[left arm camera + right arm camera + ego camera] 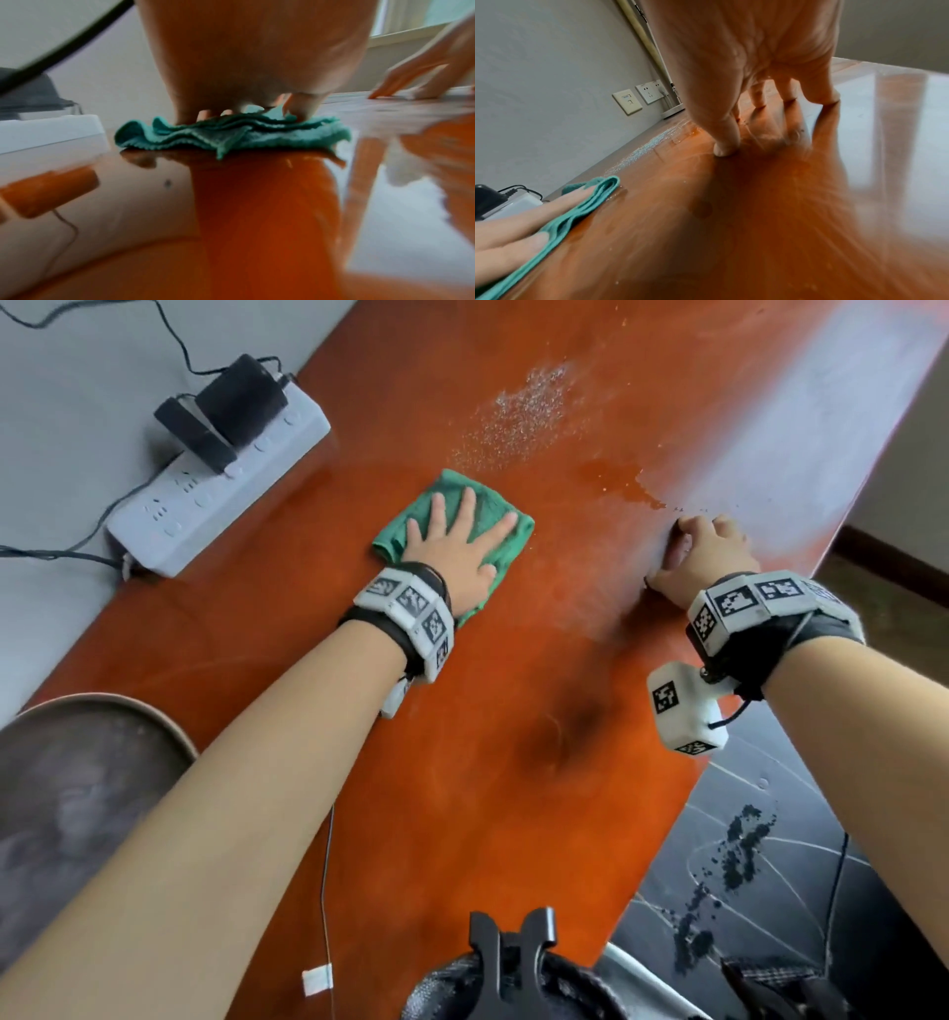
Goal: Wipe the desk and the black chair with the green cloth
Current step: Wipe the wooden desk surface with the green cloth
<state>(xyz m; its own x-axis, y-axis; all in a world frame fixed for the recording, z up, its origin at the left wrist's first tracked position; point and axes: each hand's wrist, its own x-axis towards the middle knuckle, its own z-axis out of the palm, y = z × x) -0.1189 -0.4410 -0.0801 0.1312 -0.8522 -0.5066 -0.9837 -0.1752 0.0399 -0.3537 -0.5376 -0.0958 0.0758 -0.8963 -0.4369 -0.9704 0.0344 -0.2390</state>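
The green cloth lies folded on the orange-brown desk, towards its left edge. My left hand presses flat on the cloth with its fingers spread. In the left wrist view the cloth bunches in layers under the left hand. My right hand rests on the bare desk to the right, propped on bent fingertips and holding nothing. In the right wrist view the right hand touches the glossy top, and the cloth sits at the lower left under the left hand.
A patch of fine droplets and a wet smear lie beyond the cloth. A white power strip with black adapters and cables sits on the grey surface left of the desk. A dark round surface is at the lower left.
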